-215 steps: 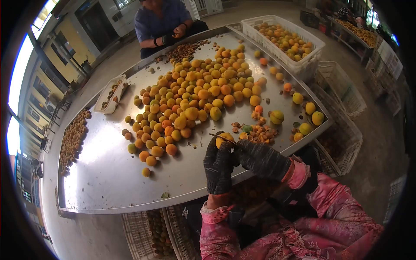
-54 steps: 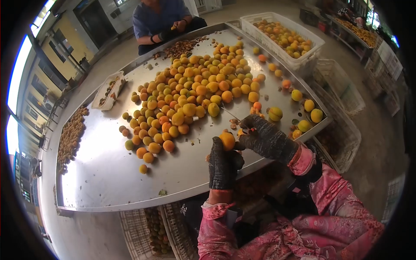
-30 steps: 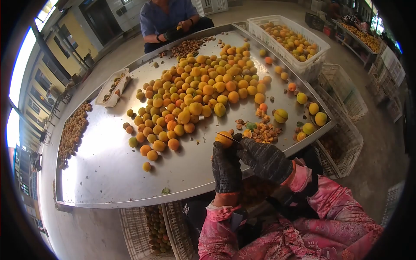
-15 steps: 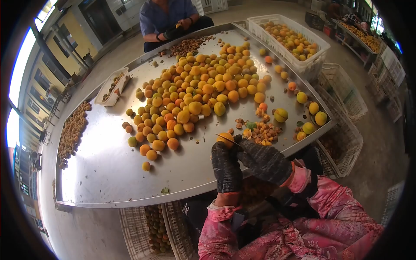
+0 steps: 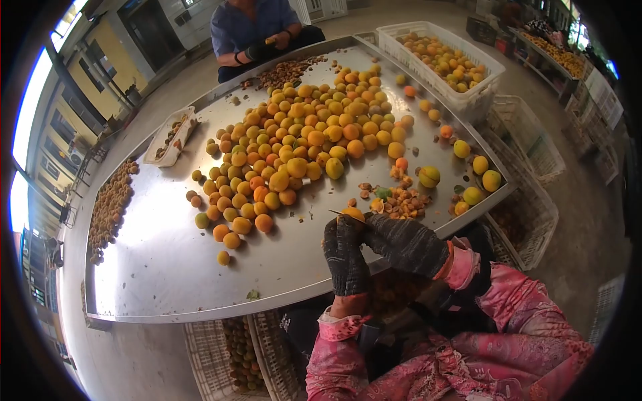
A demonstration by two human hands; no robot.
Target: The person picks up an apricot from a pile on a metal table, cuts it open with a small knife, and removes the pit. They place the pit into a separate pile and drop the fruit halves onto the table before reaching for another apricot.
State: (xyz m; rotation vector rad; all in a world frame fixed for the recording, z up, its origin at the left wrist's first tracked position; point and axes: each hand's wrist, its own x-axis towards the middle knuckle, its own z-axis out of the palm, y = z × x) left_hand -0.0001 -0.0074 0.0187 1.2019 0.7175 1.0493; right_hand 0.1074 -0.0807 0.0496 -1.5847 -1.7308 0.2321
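In front of me, over the near edge of the metal table [image 5: 154, 281], both my gloved hands meet at an orange apricot [image 5: 353, 214]. My left hand [image 5: 346, 257] is closed around the fruit from below. My right hand [image 5: 408, 244] is closed at the fruit's right side, on a thin knife [image 5: 336, 212] whose tip sticks out to the left; its handle is hidden in the glove. Just beyond my right hand lies a small heap of pits and torn apricot pieces [image 5: 406, 202]. A large pile of whole apricots [image 5: 301, 134] covers the table's middle.
A white crate of apricots [image 5: 496, 75] stands at the far right edge. Pits [image 5: 114, 207] line the left side, near a small white tray [image 5: 158, 158]. Another person [image 5: 257, 33] sits across the table. Crates [image 5: 200, 347] stand below the near edge.
The apricot has turned or sunk lower between my gloves, so less of it shows. The knife now covers less of its front. My view has shifted slightly.
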